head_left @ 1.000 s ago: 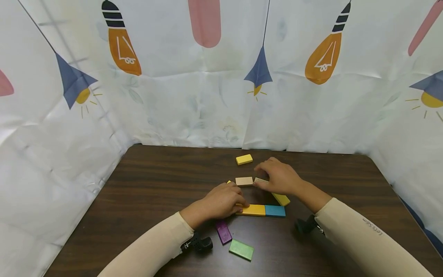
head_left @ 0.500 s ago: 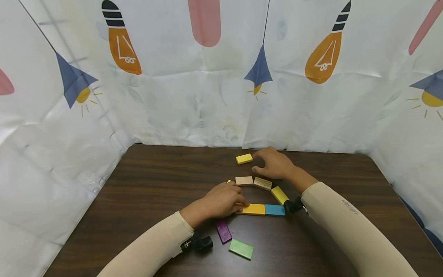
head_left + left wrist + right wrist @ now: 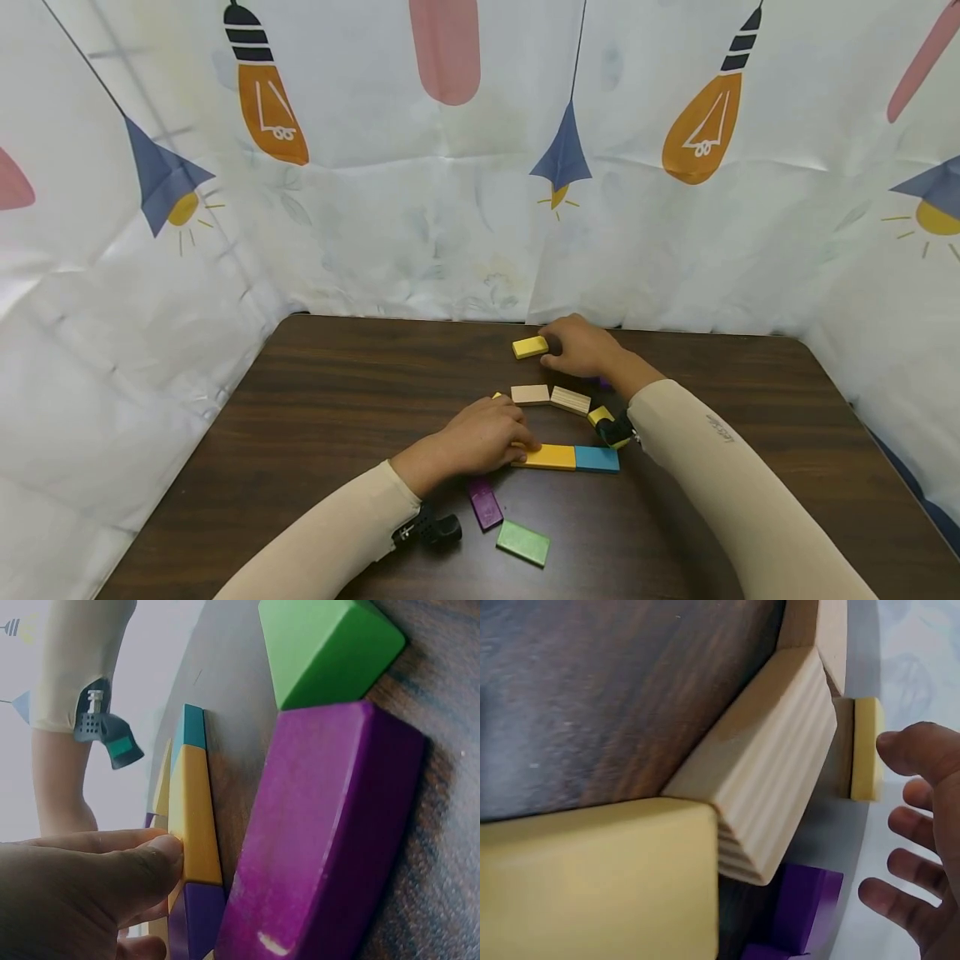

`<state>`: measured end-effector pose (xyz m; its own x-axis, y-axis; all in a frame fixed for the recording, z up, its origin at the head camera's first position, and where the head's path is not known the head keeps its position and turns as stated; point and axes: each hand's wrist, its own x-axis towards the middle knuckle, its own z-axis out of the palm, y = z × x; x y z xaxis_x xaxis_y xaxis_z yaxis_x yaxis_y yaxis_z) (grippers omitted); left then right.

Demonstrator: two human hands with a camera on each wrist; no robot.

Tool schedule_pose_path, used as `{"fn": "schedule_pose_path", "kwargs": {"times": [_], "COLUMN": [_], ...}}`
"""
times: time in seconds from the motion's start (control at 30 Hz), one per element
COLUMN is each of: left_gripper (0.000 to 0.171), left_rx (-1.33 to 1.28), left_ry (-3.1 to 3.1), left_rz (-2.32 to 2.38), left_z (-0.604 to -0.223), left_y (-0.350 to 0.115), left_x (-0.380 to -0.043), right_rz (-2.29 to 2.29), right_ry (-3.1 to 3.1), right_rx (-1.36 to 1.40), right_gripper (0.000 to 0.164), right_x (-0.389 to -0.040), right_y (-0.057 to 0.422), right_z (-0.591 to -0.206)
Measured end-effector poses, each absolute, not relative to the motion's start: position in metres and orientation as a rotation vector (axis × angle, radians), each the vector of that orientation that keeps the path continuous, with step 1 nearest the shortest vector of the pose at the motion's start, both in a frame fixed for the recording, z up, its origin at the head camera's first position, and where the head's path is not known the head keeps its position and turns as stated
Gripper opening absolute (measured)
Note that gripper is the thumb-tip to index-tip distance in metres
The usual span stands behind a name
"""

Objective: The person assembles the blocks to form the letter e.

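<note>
My left hand (image 3: 476, 437) lies over a straight row of blocks, thumb and forefinger tips touching the orange block (image 3: 551, 456). A blue block (image 3: 597, 459) continues that row rightward; a purple block (image 3: 202, 915) adjoins the orange one near the left fingers. My right hand (image 3: 579, 346) reaches to a yellow block (image 3: 530, 347) at the back. In the right wrist view its thumb tip is right at that block's edge, the other fingers spread apart. Two plain wooden blocks (image 3: 530, 395) and another yellow block (image 3: 600, 414), partly hidden by the wrist camera, curve behind the row.
A purple block (image 3: 486, 503) and a green block (image 3: 523, 543) lie in front of the row on the dark table (image 3: 337, 400). More purple (image 3: 806, 907) shows beside the right hand. A printed white cloth (image 3: 450, 242) hangs behind the table's back edge.
My right hand has moved back and left from the right wooden block to the yellow block at the back, leaving the wooden block in place. The left hand stays put.
</note>
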<state>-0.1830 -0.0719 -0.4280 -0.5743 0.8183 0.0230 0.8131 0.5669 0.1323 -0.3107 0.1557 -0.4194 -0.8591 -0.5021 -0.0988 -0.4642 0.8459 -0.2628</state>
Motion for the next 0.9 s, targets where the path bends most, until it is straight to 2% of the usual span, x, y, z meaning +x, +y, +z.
{"fn": "schedule_pose_path", "kwargs": {"times": [0.17,0.57,0.9], "left_gripper": [0.02,0.02,0.02], "left_rx": [1.43,1.432,1.412], "left_ry": [2.746,2.754,2.757], "left_rz": [0.215,0.216,0.185], "left_z": [-0.43,-0.43,-0.43], "left_y": [-0.072,-0.072,-0.072], "left_x": [-0.182,-0.182,-0.183], "right_rz": [-0.317,-0.257,-0.204], "right_ry": [2.838,2.825,2.88], "right_rx": [-0.777,-0.803,-0.821], "right_gripper": [0.058,0.051,0.039], "right_x": [-0.316,-0.318,-0.313], "right_y": [0.152,0.142,0.142], "right_z": [-0.42,-0.425,-0.423]}}
